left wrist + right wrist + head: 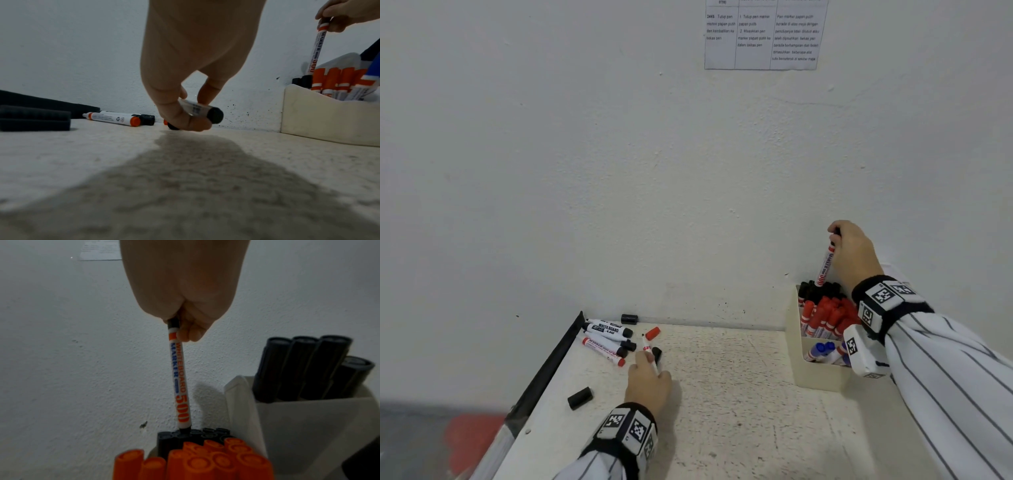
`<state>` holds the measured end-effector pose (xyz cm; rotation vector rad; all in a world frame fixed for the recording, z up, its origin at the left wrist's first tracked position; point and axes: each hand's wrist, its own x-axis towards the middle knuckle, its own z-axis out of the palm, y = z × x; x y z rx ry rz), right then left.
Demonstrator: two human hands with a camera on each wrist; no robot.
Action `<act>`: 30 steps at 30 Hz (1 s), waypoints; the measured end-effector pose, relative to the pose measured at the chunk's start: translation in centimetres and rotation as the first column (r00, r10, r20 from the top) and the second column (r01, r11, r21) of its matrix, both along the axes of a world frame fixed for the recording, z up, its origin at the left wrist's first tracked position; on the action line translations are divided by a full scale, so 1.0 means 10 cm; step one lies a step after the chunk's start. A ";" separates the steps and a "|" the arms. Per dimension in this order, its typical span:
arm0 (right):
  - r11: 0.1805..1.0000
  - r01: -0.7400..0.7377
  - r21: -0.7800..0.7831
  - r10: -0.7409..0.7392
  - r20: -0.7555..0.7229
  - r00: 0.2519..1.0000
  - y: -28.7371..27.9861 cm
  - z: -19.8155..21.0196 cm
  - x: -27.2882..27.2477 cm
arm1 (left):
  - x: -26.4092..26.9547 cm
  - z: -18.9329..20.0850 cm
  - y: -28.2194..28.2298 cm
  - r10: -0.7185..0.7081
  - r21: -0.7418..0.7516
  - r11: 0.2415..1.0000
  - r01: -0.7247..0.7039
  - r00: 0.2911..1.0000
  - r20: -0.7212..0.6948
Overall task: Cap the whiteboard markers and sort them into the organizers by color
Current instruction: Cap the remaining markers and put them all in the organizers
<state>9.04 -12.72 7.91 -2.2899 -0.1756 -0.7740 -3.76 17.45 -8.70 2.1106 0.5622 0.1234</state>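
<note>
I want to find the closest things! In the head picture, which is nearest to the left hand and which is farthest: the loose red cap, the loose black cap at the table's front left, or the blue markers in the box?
From the left hand:
1. Loose red cap, just beyond the fingers.
2. Loose black cap, left, slightly farther.
3. Blue markers, far right, in the organizer's front compartment.

Even, soft overhead light in the head view; both wrist views dimmer, grainy, bowed at the edges; a broad blurred shadow (205, 170) crosses the counter (61, 162); nearest caps (197, 465) out of focus.
</note>
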 end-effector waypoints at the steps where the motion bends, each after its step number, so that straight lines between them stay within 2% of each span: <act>1: 1.000 -0.010 -0.013 0.010 -0.018 1.000 -0.02 -0.02 0.00 | 0.01 -0.01 -0.03 -0.011 0.001 1.000 0.011 1.000 0.007; 3: 0.998 -0.060 -0.011 0.060 -0.044 0.997 -0.05 -0.06 0.01 | 0.02 -0.01 -0.08 -0.042 0.018 0.999 0.041 0.999 0.013; 6: 0.988 -0.122 0.094 0.127 -0.048 0.991 -0.06 -0.06 0.04 | 0.04 0.01 -0.16 -0.078 0.032 0.996 0.078 0.997 0.010; 9: 0.987 -0.075 0.141 0.072 0.023 0.997 -0.08 -0.05 0.06 | 0.07 0.00 -0.21 -0.102 0.044 0.994 0.101 0.995 0.010; 14: 0.998 -0.016 0.060 0.016 0.000 1.000 -0.11 -0.10 0.06 | 0.10 -0.04 -0.23 -0.135 0.039 0.990 0.135 0.991 -0.001; 19: 0.998 -0.004 0.065 0.013 -0.133 0.991 -0.14 -0.14 0.12 | 0.13 -0.07 -0.24 -0.144 0.026 0.989 0.144 0.990 0.010; 22: 0.995 -0.006 0.098 0.015 -0.093 0.996 -0.09 -0.12 0.11 | 0.14 -0.08 -0.24 -0.164 0.024 0.986 0.164 0.986 0.010; 30: 0.999 0.039 0.038 -0.036 -0.068 0.997 0.01 -0.04 0.16 | 0.17 -0.06 -0.25 -0.186 -0.011 0.982 0.186 0.982 0.042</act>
